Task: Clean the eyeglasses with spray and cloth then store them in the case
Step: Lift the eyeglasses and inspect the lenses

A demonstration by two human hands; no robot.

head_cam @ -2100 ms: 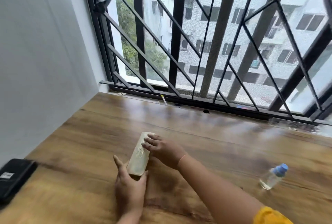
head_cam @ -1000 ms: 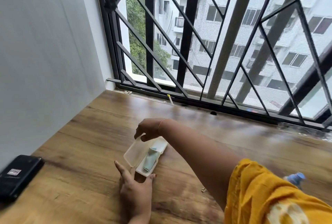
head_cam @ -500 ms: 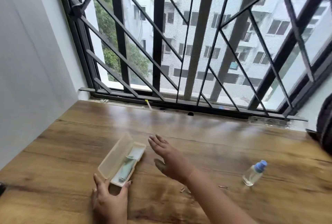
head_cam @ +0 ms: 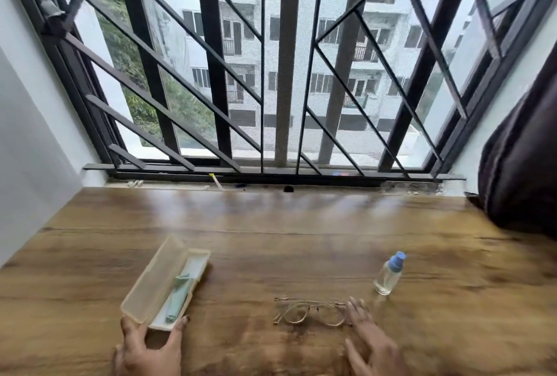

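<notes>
Lying flat, eyeglasses (head_cam: 312, 310) run left-right; case (head_cam: 152, 283) runs diagonally.

Home interior, glossy brown wood-grain desk (head_cam: 301, 224) against dark metal-grilled window (head_cam: 280, 74), white apartment block (head_cam: 301, 43) outside, dark curtain (head_cam: 524, 164) at right

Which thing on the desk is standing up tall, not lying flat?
The small clear spray bottle with the blue cap, on the right side. It stands upright, while the eyeglasses and the open case both lie flat on the wood.
</notes>
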